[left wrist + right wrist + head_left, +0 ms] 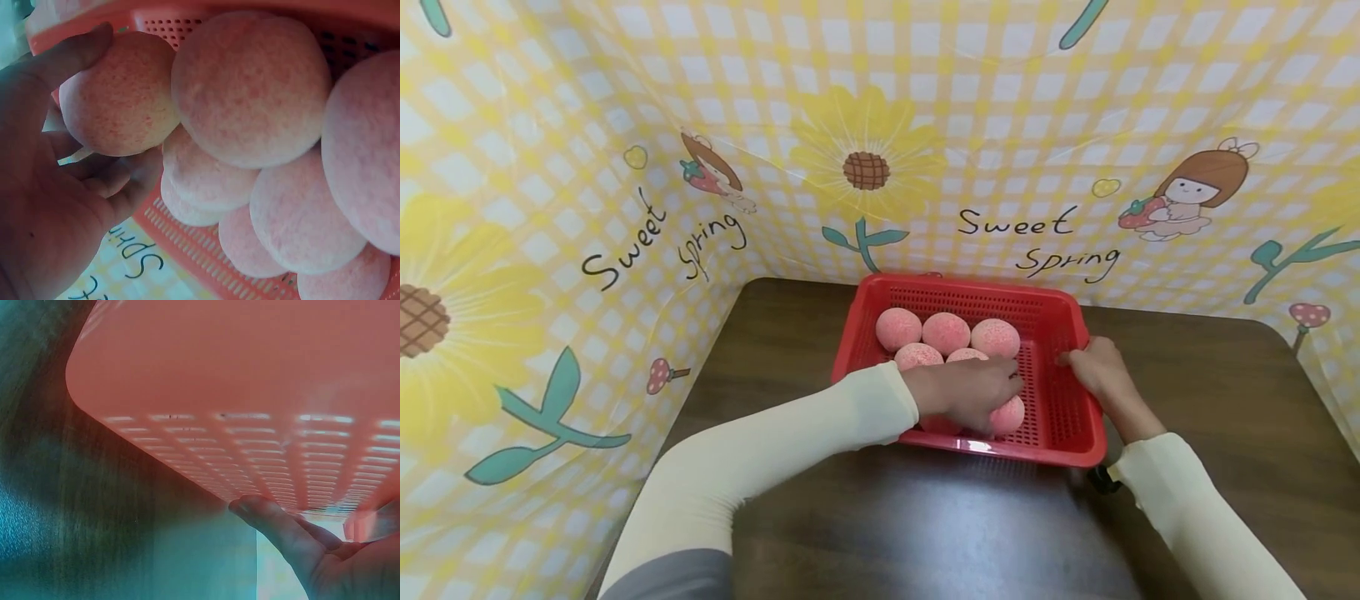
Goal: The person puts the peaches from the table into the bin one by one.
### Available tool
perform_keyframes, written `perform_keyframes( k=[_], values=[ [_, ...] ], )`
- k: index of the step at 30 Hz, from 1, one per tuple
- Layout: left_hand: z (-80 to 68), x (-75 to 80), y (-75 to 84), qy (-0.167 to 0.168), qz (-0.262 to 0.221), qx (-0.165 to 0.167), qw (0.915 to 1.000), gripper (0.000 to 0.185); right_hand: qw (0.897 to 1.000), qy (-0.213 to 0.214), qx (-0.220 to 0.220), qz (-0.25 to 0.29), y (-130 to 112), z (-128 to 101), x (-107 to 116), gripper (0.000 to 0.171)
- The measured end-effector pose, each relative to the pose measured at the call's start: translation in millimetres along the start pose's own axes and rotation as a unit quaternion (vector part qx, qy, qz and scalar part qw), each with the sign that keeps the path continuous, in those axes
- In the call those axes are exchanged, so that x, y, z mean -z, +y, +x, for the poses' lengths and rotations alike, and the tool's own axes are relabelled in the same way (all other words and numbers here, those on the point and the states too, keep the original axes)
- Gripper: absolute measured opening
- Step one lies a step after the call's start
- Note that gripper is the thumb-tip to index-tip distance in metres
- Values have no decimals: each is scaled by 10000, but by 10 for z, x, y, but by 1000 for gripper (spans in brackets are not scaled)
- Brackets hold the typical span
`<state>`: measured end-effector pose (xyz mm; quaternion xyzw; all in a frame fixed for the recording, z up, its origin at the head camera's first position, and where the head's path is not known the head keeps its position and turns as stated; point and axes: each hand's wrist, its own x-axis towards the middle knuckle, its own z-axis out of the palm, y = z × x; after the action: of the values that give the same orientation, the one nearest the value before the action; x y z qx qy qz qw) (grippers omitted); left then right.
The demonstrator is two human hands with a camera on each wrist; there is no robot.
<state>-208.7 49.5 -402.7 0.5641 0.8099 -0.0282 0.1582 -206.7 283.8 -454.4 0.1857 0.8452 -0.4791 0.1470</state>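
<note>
Left grip (972, 392) curled round pink peach (119, 94), frame centre, inside red basket (1060, 417). Right grip (1093, 367) pinches basket's right rim. Peach likely light, soft-skinned; cup round its widest part, gentle squeeze.

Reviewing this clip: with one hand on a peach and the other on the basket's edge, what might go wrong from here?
1. The left hand grips one peach packed against the other peaches; lifting it may jostle or roll them.
2. The grip looks partial, thumb on top and fingers below, so the peach might slip.
3. The right hand holds the basket only at its right rim, with the thumb against the wall; the basket might tilt or slide on the table.
</note>
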Motion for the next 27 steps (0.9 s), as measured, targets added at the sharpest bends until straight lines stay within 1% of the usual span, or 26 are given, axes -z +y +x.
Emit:
perform_keyframes(
  k=[5,8,11,13,16,18,24,25,27],
  values=[
    [63,-7,58,-240,70,43,9997,63,10000,-5,-25,12,2,3,-2,47],
    [87,-1,74,-370,-90,171,9991,64,10000,-1,-27,20,7,0,-1,47],
    [114,-5,86,-421,-135,181,9989,57,10000,9,-30,23,14,-13,-1,47],
    [141,-28,92,-415,-250,159,9987,48,10000,17,-18,-13,22,-21,1,46],
    [189,-68,117,-377,-239,86,9990,31,10000,29,7,-22,36,-31,-2,45],
    [221,-89,133,-384,-254,96,9989,25,10000,16,19,-10,43,-32,-7,43],
    [289,-93,159,-482,102,168,9986,16,10000,-4,30,94,29,-19,-13,42],
    [292,-87,162,-538,90,232,9982,15,9999,9,35,98,23,-15,-9,42],
    [295,-73,169,-655,240,317,9971,17,9999,22,48,100,8,-16,0,43]
  ],
)
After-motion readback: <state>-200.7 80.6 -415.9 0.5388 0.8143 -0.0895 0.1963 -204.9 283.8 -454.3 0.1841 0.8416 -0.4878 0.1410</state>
